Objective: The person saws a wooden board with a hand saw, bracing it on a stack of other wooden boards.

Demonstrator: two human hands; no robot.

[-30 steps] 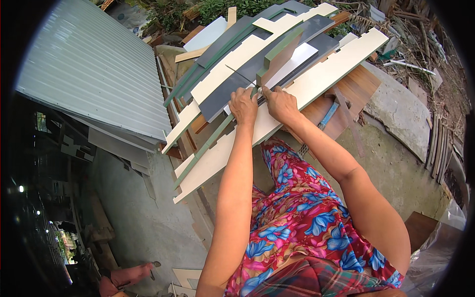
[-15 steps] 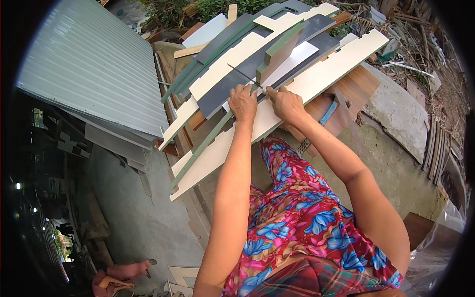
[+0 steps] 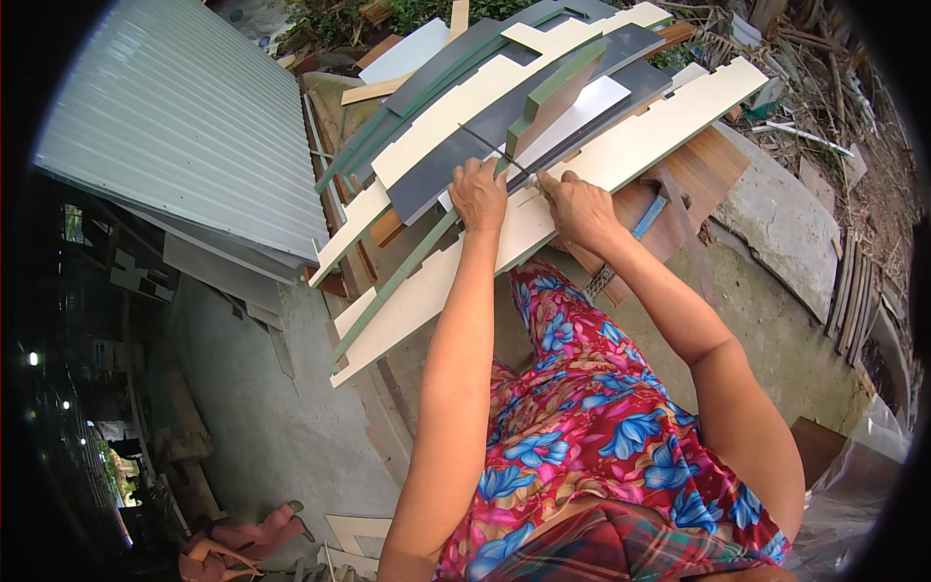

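A long notched board point(image 3: 557, 94) with a green edge stands on its edge across a pile of boards. My left hand point(image 3: 478, 196) is closed over this board, just beside its step-shaped cut. My right hand point(image 3: 580, 206) grips the light-coloured end of a thin dark rod that looks like a file point(image 3: 497, 150). The file crosses the upright board at the cut, close to my left fingers, and its far tip sticks out beyond. Beneath my hands lies a cream board point(image 3: 669, 121) with small notches along one edge.
Dark grey panels point(image 3: 436, 160) and more cream strips are stacked behind. A blue-handled tool point(image 3: 650, 215) rests on brown wood at the right. Corrugated metal sheeting point(image 3: 184, 126) stands at left. Clear plastic sheet point(image 3: 858, 475) lies lower right, and a concrete slab point(image 3: 776, 218) at right.
My right hand has drawn the file a little toward me and to the right. My left hand stays on the notched board.
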